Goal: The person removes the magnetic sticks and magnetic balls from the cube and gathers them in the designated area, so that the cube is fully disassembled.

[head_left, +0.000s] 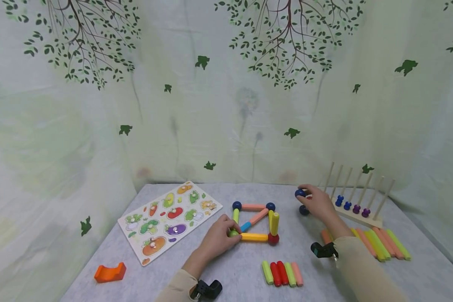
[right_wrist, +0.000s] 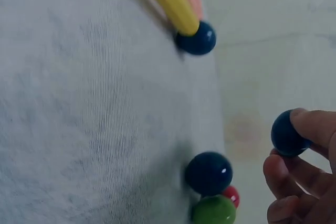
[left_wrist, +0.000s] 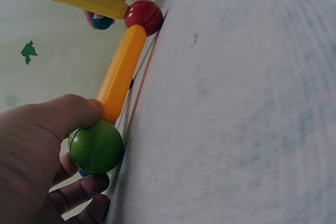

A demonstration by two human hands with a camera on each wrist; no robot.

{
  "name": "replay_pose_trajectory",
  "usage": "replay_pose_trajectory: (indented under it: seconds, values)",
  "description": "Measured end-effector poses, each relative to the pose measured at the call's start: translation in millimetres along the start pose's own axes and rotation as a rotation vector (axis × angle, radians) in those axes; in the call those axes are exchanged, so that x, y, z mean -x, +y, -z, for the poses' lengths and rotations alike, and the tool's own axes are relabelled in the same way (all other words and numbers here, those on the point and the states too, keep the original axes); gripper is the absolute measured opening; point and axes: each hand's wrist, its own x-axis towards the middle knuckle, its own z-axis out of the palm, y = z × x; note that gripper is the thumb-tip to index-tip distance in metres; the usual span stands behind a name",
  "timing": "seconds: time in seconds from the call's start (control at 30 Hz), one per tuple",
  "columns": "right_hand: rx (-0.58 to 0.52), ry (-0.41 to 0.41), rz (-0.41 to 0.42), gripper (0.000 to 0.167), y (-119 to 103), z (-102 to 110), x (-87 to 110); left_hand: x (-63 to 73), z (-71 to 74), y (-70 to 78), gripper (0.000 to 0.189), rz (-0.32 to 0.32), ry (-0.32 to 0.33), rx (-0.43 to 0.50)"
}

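A frame of coloured sticks and balls lies mid-table. My left hand (head_left: 219, 235) grips the green ball (left_wrist: 96, 147) at its near left corner, thumb reaching onto the orange-yellow stick (left_wrist: 122, 72). That stick runs to a red ball (head_left: 273, 239), from which a yellow stick (head_left: 274, 224) stands up. Two dark blue balls, one of them the left blue ball (head_left: 237, 205), form the far corners; a pink and blue stick (head_left: 254, 220) crosses diagonally. Further right, my right hand (head_left: 320, 205) pinches a loose dark blue ball (right_wrist: 289, 134) above another blue ball (right_wrist: 209, 173), a green ball (right_wrist: 214, 211) and a red one.
A vegetable picture board (head_left: 170, 220) lies at left, with an orange curved block (head_left: 110, 272) nearer. Several short sticks (head_left: 282, 274) lie in front. At right are more sticks (head_left: 381, 244) and a pegged wooden rack (head_left: 356, 216) with blue and purple pieces.
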Motion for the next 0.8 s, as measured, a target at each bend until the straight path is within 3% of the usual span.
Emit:
replay_pose_trajectory:
  seconds: [0.3, 0.8]
  values:
    - [0.149, -0.101, -0.034, 0.042, -1.7, -6.8, -25.3, 2.5, -2.2, -6.9, 0.006, 0.021, 0.060, 0.010]
    - [0.256, -0.164, -0.092, 0.042, 8.9, -14.6, -28.7, 5.2, -7.7, -4.5, 0.007, 0.040, 0.082, 0.051]
